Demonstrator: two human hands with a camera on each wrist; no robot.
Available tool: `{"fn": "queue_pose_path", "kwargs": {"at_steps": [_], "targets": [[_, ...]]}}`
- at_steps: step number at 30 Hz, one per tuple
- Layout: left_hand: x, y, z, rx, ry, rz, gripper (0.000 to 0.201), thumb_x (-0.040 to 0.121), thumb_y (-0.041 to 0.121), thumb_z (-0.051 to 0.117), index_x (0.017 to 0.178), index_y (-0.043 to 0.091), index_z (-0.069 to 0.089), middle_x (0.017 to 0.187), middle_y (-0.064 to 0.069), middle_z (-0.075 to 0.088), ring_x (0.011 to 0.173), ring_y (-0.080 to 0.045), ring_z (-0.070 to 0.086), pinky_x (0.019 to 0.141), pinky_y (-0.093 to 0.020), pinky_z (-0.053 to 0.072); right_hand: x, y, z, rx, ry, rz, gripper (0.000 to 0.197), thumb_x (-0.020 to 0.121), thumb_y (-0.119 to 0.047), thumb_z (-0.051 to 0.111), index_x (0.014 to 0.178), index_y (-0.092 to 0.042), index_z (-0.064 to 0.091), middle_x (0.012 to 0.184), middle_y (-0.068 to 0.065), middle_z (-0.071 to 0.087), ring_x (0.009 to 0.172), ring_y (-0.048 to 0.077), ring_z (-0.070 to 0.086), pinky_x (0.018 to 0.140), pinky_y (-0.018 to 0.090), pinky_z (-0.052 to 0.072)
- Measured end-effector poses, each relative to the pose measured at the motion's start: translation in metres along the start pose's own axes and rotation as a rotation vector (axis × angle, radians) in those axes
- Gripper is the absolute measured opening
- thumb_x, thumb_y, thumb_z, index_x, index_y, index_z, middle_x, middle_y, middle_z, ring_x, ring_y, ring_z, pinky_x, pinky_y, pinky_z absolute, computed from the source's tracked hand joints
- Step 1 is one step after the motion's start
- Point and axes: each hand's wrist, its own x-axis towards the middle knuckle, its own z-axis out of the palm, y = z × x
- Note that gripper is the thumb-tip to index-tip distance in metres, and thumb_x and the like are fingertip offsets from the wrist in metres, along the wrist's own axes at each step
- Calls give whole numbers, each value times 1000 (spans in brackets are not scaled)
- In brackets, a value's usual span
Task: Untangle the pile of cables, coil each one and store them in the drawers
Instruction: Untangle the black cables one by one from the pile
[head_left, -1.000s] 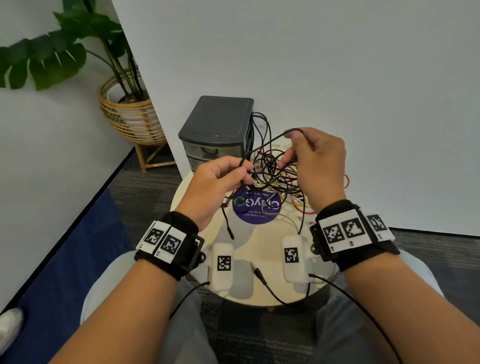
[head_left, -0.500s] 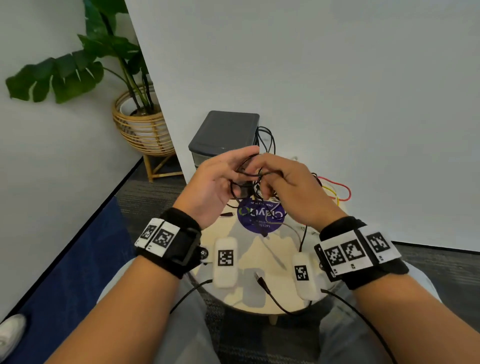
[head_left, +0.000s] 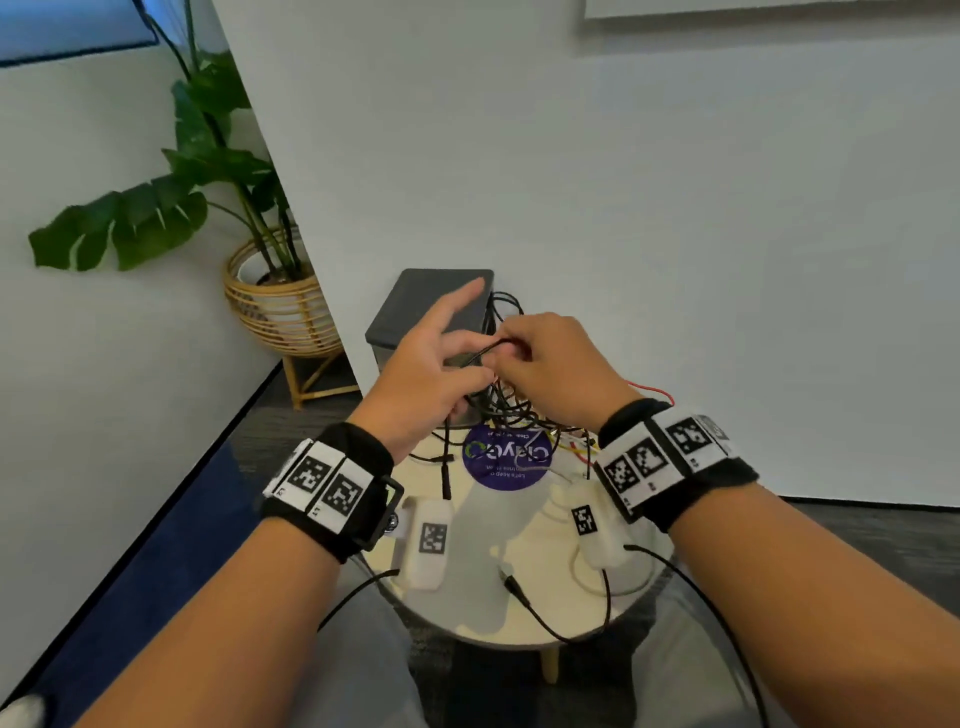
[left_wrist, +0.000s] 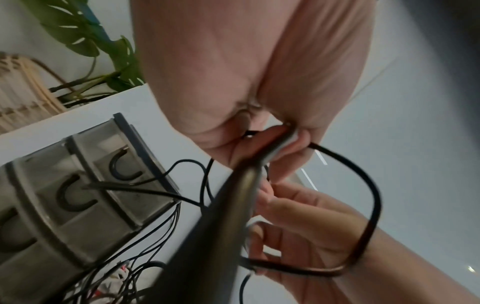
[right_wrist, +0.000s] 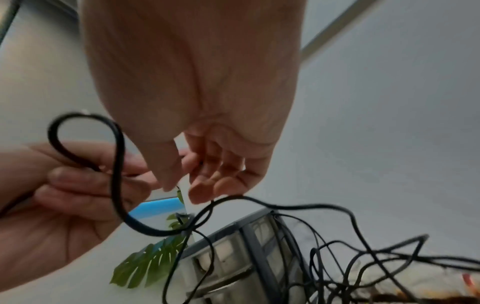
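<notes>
Two hands on one black cable (head_left: 480, 353), lifted above the tangled pile (head_left: 519, 410) before the grey drawer unit (head_left: 434, 304).

My left hand (head_left: 431, 374) pinches it between thumb and lower fingers, index stretched out straight; my right hand (head_left: 550, 364) curls its fingertips around the thin, rubbery loop. Below, the round cream table (head_left: 483, 597) carries a purple sticker (head_left: 506, 460), its writing too blurred to read.

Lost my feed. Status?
Both hands, left hand and right hand, pinching black cable, looping it. Tangled pile still on table. Drawers closed.
</notes>
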Motion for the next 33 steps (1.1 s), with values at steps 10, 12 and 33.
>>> {"fn": "queue_pose_path", "kwargs": {"at_steps": [10,12,33], "targets": [[-6,-18,-8,304,139,-49,81,92,2,70,154,41,37,138,5,55,75,-26,62,69,-39,64,6,5,-40,741,257,513,57,110,-35,34,82,-5,72,65,10,69,53,16,58,54,24,40],[-3,-22,-7,349,111,-80,62,92,8,72,147,29,52,126,6,66,87,-17,70,73,-31,63,7,5,-40,714,227,497,56,110,-34,33,83,-6,71,66,7,69,55,14,56,57,24,39],[6,3,-36,731,-162,-50,17,97,24,68,96,34,81,90,13,76,88,-12,68,84,-35,55,4,-8,-40,196,-41,108,42,102,-39,58,77,-7,69,41,-16,39,39,2,32,46,11,30]]}}
